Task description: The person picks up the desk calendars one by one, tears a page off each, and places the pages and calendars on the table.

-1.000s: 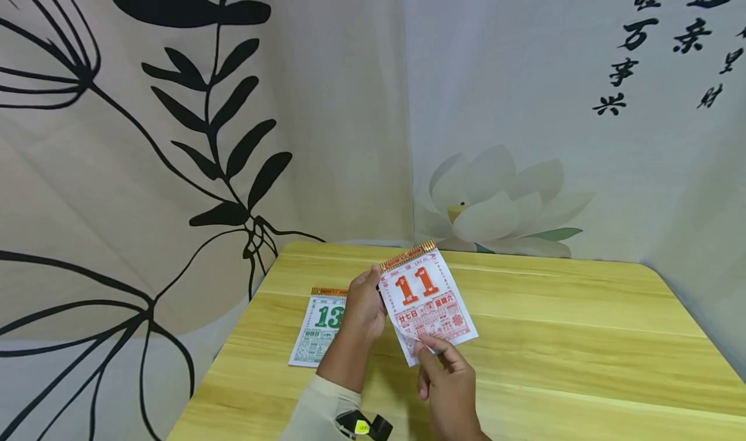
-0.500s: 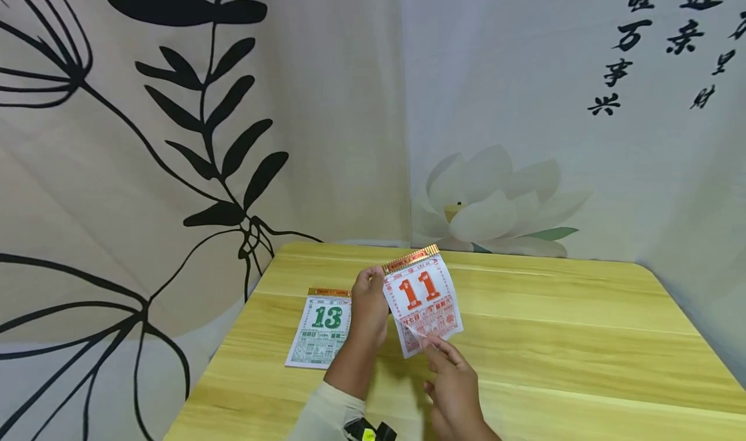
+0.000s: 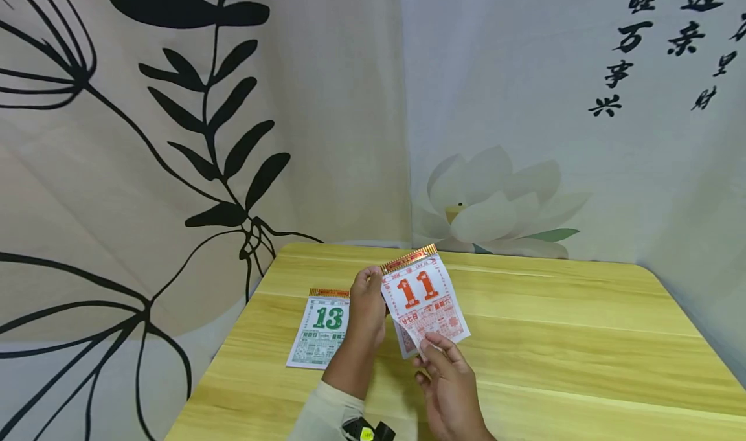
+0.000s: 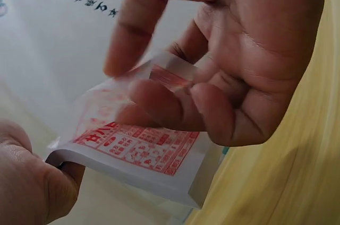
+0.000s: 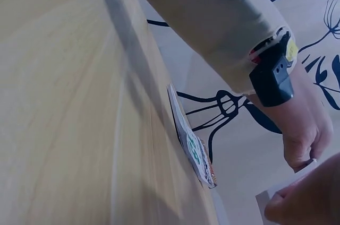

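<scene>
Wearing one camera, the left arm's pale sleeve enters at the near side; the right forearm is mostly cut off by the frame.

Right grip: one, narrow, thumb and fingers apparently pinching the leaf at its low edge. Exact contact blurred in the left wrist view. Likely taken there because the foot is unbound and a single sheet can bend away from the rest. One leaf raised, red print showing on the layer beneath; the remaining leaves are too thin to count.

Left grip: one, holding the 11 pad by its left side, close under the gold-red strip. Left wrist view gives thumb above, finger curled beneath. Judged a steadying hold: near the binding, it keeps the stack together and leaves the lower part free. Pad is tilted, between both hands, raised off the bench.

13 pad: lies flat on the bench, left of the left grip, partly behind it. Green figures face the person; set aside, by my reading, to leave working room. Pads total two, one strip on each; hands two; bench one.

Farthest: curtain behind the bench, one pale lotus printed low on it, leftmost column of writing counting four characters.
</scene>
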`<action>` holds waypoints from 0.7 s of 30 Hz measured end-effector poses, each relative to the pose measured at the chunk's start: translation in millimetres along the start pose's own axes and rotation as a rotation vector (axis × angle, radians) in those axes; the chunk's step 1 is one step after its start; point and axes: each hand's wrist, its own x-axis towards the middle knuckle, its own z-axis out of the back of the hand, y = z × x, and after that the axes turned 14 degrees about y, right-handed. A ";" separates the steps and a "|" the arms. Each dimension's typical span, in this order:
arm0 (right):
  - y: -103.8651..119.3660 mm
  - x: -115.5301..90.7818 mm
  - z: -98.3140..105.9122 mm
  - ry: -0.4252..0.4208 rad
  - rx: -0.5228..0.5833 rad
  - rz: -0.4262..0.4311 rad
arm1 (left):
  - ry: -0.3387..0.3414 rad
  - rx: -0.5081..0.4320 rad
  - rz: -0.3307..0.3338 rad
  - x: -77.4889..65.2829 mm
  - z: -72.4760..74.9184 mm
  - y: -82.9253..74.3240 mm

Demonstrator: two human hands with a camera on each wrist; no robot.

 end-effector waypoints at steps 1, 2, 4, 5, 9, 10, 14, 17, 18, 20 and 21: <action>0.3 -0.4 -0.2 0.008 0.005 0.008 | 0.003 -0.008 0.006 0.5 0.8 0.3; 0.5 -0.5 -0.3 0.018 0.008 0.014 | 0.006 -0.018 0.013 1.0 1.6 0.5; 0.7 -0.4 -0.6 0.033 0.004 0.026 | 0.013 -0.037 0.023 1.8 3.0 0.9; 0.7 -0.2 -0.7 0.039 0.000 0.030 | 0.018 -0.047 0.030 2.2 3.5 0.8; 0.4 0.4 -1.4 0.070 -0.043 0.049 | 0.047 -0.077 0.045 3.8 5.4 0.8; 0.3 0.1 -1.8 0.079 -0.057 0.057 | 0.053 -0.083 0.051 4.3 5.9 0.7; 0.1 -1.2 -2.8 0.125 -0.101 0.096 | 0.084 -0.097 0.065 5.0 6.7 -1.2; -0.2 -1.7 -2.7 0.171 -0.110 0.123 | 0.110 -0.116 0.074 5.4 7.1 -2.9; -0.2 -1.7 -2.6 0.185 -0.111 0.131 | 0.119 -0.121 0.077 5.8 7.4 -3.1; -0.2 -1.6 -2.4 0.207 -0.112 0.142 | 0.132 -0.130 0.081 6.7 7.7 -3.2; -0.2 -1.5 -2.5 0.213 -0.113 0.146 | 0.135 -0.137 0.087 7.2 8.0 -3.3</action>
